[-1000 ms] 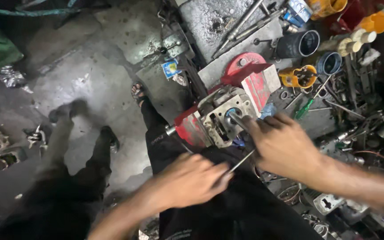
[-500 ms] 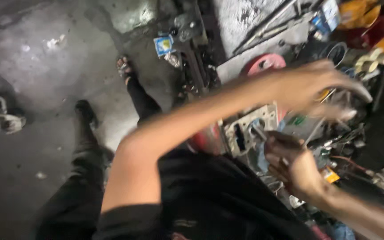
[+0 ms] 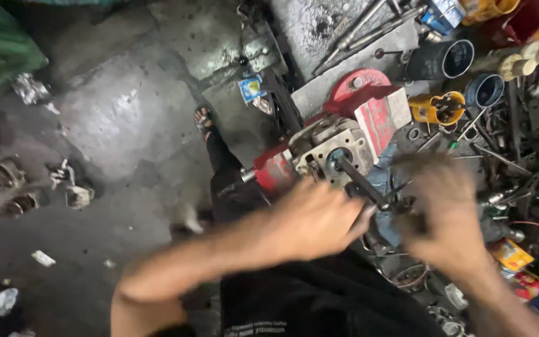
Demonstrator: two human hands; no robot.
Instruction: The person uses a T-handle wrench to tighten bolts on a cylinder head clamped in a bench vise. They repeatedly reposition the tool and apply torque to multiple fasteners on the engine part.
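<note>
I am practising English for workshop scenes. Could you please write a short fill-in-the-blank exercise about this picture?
1. The grey metal engine part is clamped in a vise of ____ colour.
2. A dark rod-like tool goes into the round ____ in the engine part.
3. The left hand and the right hand both look ____ because they move fast.
4. On the bench, a ____ cup holds small tools.

Missing words: red; hole; blurred; yellow
</note>
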